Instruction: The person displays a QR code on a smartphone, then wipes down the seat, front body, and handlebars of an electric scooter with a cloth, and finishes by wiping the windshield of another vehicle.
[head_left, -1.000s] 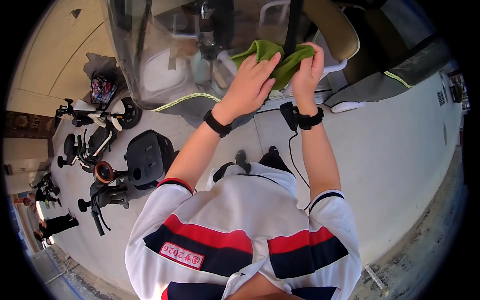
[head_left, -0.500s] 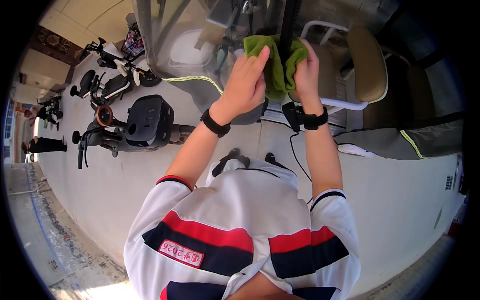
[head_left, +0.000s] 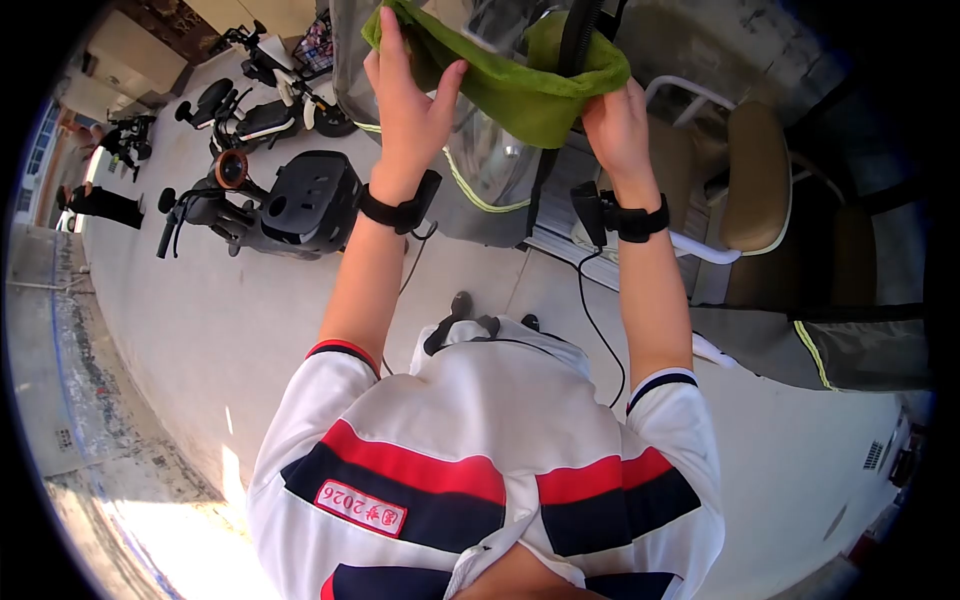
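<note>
A black scooter [head_left: 290, 205] stands at far left, then the left hand [head_left: 410, 105] and right hand [head_left: 617, 125] each grip an end of the green cloth [head_left: 510, 80] (stretched wide) against the black pole [head_left: 578, 35].

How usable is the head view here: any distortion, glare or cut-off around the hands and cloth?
Head view: strong fisheye bending and black corners; harsh sunlight washes out the pavement lower left; green cloth and both hands, left hand and right hand, are sharp, the cloth cropped at the top edge.
</note>
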